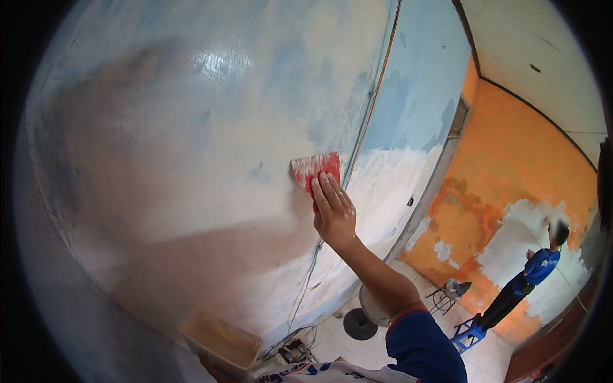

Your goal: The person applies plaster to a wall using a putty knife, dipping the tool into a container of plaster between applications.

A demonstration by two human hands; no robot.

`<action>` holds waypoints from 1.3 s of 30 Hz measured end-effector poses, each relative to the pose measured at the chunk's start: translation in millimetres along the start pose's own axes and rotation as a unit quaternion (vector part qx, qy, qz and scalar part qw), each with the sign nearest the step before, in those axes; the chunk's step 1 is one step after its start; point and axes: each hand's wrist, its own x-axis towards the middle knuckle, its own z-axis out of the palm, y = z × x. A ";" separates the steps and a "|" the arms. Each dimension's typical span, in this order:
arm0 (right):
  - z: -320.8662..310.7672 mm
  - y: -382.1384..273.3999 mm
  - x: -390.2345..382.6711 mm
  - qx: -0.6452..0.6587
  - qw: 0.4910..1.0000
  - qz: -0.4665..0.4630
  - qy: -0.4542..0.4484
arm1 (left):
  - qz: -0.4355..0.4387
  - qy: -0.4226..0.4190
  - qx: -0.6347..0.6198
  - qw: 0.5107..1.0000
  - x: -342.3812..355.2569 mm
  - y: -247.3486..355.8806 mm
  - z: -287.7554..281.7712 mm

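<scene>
My right hand (336,214) grips a red putty spreader (316,167) whose broad blade is smeared with white filler. The blade lies against the blue wall (191,134), which is patched over with whitish filler, just left of a thin vertical cable. Low on the left is a tan, open-topped rectangular tub (220,341) with some pale material inside. A small part of my left hand (216,370) shows under the tub, supporting it; its fingers are mostly hidden.
A cable (372,96) runs along the wall down to a small device (295,351) with coiled wires. On the tiled floor sit a black disc (360,324) and a stool (444,299) carrying containers. Another person (539,268) stands on a blue stool (469,334) by an orange wall (511,147).
</scene>
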 end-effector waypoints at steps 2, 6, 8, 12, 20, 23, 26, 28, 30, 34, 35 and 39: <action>-15.8 5.8 10.7 0.040 0.999 0.010 0.019 | 0.007 0.003 0.001 1.000 -2.5 2.7 -4.4; -64.9 43.6 139.5 0.012 0.982 0.046 0.181 | 0.012 0.005 -0.001 1.000 -3.1 7.8 -8.6; -80.6 69.2 210.2 -0.037 0.977 0.054 0.205 | 0.005 0.001 -0.003 1.000 -1.8 7.4 -8.4; -42.3 119.2 265.9 -0.072 0.977 0.022 0.198 | 0.003 -0.005 -0.014 1.000 0.0 7.9 -9.4; 23.0 -1.8 -21.3 0.021 0.999 0.025 0.037 | 0.008 -0.005 -0.057 0.998 -4.5 13.6 -16.3; -18.6 9.2 -28.5 0.048 0.995 0.068 0.059 | -0.010 -0.028 -0.081 0.996 5.3 13.1 -2.6; -45.2 26.4 69.1 0.054 0.982 0.069 0.168 | -0.002 -0.024 -0.090 0.996 2.7 19.6 -3.5; -57.1 49.5 149.0 0.034 0.968 0.041 0.243 | -0.002 -0.028 -0.090 0.996 3.2 21.1 -3.0; -54.3 80.4 213.1 -0.009 0.955 -0.011 0.296 | -0.008 -0.040 -0.086 0.995 7.5 20.1 -1.4; -27.0 95.0 247.5 -0.022 0.977 0.017 0.213 | -0.008 -0.053 -0.072 0.996 11.0 20.1 -3.8; -14.4 95.4 235.4 -0.035 0.980 0.031 0.193 | -0.010 -0.056 -0.071 0.996 11.6 19.6 -3.5; 10.9 52.3 126.8 -0.032 0.989 0.040 0.141 | -0.010 -0.056 -0.083 0.995 6.2 24.4 -4.5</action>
